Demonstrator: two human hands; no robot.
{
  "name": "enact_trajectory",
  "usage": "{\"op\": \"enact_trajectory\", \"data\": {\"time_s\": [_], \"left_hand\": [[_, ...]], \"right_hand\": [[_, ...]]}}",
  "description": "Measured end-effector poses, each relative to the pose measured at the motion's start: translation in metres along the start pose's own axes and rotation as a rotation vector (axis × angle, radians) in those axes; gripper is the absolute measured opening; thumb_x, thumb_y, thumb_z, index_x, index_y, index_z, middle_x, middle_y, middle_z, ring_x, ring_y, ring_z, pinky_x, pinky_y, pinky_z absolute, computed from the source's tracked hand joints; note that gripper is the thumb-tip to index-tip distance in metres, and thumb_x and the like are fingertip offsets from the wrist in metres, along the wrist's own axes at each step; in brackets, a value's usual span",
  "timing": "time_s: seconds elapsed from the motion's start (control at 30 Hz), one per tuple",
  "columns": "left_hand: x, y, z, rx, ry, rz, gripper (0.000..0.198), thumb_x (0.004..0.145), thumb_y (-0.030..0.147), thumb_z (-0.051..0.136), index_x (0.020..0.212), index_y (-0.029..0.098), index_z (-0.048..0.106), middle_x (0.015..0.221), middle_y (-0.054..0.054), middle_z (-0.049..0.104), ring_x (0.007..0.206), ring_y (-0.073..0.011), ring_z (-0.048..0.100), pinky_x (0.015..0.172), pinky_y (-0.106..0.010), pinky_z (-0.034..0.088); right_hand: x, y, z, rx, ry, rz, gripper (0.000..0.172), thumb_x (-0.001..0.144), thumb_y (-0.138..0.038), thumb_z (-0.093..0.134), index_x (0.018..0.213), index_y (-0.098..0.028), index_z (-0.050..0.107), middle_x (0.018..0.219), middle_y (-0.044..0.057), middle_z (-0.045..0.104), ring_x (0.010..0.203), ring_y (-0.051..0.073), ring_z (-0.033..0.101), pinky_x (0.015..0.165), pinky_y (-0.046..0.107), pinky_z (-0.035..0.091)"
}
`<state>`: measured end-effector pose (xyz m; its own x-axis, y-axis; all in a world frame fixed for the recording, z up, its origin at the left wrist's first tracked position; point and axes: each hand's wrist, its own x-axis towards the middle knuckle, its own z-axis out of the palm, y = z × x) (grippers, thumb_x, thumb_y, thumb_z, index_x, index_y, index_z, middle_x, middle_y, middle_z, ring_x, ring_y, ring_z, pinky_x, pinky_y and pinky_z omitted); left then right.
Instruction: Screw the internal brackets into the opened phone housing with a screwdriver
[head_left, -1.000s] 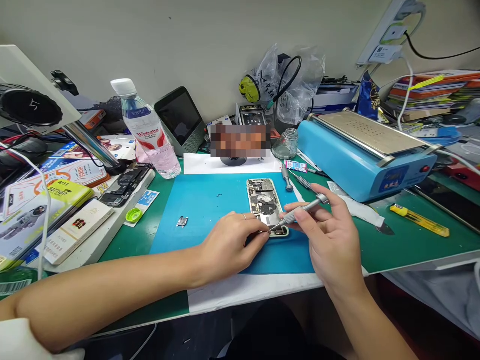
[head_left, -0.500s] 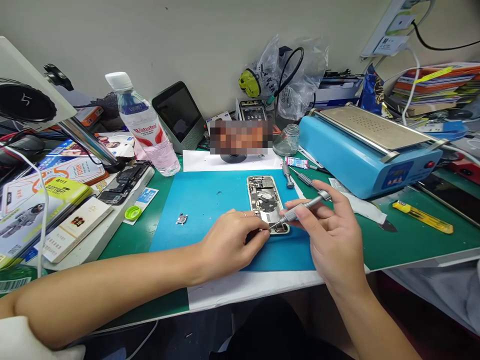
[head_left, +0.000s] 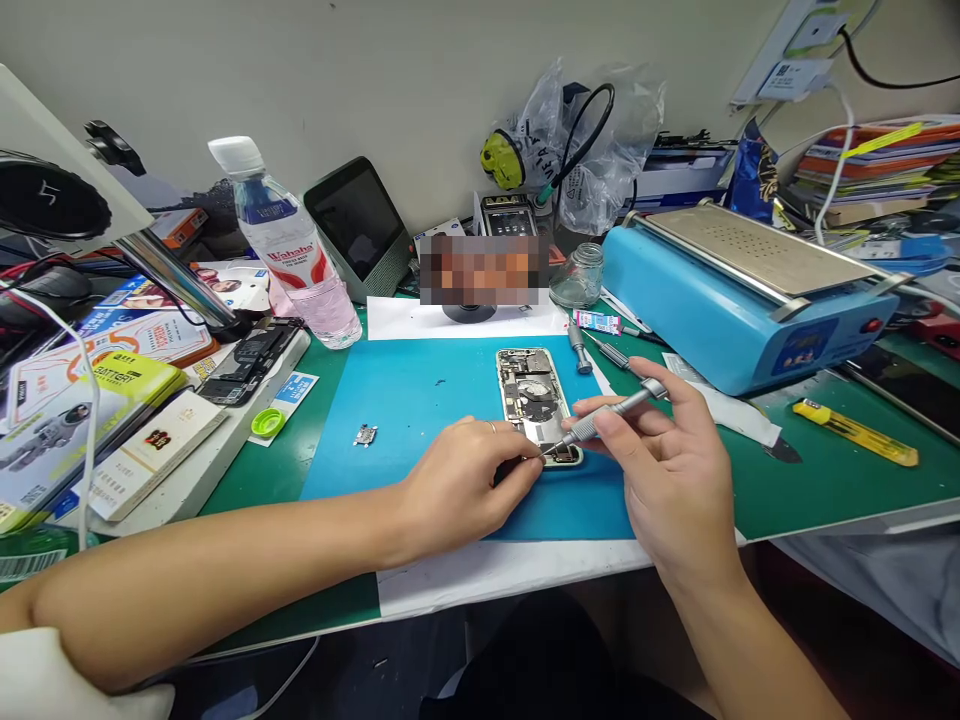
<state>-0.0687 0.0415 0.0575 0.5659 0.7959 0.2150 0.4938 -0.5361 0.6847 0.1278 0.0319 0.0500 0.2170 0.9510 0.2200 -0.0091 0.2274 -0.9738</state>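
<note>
An opened phone (head_left: pixel 536 392) with bare inner parts lies on the blue mat (head_left: pixel 405 380). My right hand (head_left: pixel 671 455) grips a silver precision screwdriver (head_left: pixel 615 415), tilted down to the left. Its thin tip meets the fingertips of my left hand (head_left: pixel 469 480) at the phone's lower edge. Thumb and index finger of the left hand are pinched together there; whatever sits between them is too small to make out. A small detached phone part (head_left: pixel 365 436) rests on the mat's left side.
Two more screwdrivers (head_left: pixel 579 350) lie beyond the phone. A blue heating machine (head_left: pixel 712 310) and a yellow cutter knife (head_left: pixel 855 432) are at right. A water bottle (head_left: pixel 296 250), boxes (head_left: pixel 161 455) and a microscope-like stand (head_left: pixel 180 285) crowd the left. A glass jar (head_left: pixel 577 275) stands behind.
The camera view has shifted very slightly. Both hands, the screwdriver and the phone keep nearly the same position relative to each other.
</note>
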Motion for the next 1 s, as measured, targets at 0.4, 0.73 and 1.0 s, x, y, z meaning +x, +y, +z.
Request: {"op": "enact_trajectory", "data": {"time_s": [0.4,0.73,1.0], "left_hand": [[0.0,0.003,0.0,-0.016,0.027,-0.019,0.015,0.097,0.024,0.06,0.102,0.019,0.073,0.081,0.001,0.072,0.073,-0.0156,0.064,0.068,-0.028,0.042],[-0.011,0.002,0.004,0.248,-0.049,0.173,0.033,0.102,0.029,0.048,0.124,0.017,0.069,0.083,-0.004,0.064,0.073,-0.0215,0.06,0.064,-0.038,0.032],[-0.014,0.0,0.007,0.281,-0.063,0.181,0.041,0.103,0.034,0.049,0.135,0.011,0.061,0.094,-0.006,0.066,0.079,-0.0238,0.06,0.069,-0.042,0.04]], "right_hand": [[0.0,-0.002,0.001,0.049,0.041,-0.011,0.056,0.086,-0.034,0.081,0.136,-0.028,0.057,0.09,0.002,0.079,0.086,0.021,0.078,0.075,0.034,0.067],[0.011,-0.015,-0.008,-0.027,0.092,-0.062,0.05,0.087,-0.033,0.08,0.133,-0.033,0.059,0.09,0.0,0.077,0.087,0.022,0.078,0.077,0.037,0.069],[0.022,-0.012,-0.011,-0.195,-0.037,-0.123,0.046,0.092,-0.028,0.074,0.134,-0.035,0.057,0.091,-0.001,0.078,0.085,0.022,0.077,0.076,0.038,0.067]]}}
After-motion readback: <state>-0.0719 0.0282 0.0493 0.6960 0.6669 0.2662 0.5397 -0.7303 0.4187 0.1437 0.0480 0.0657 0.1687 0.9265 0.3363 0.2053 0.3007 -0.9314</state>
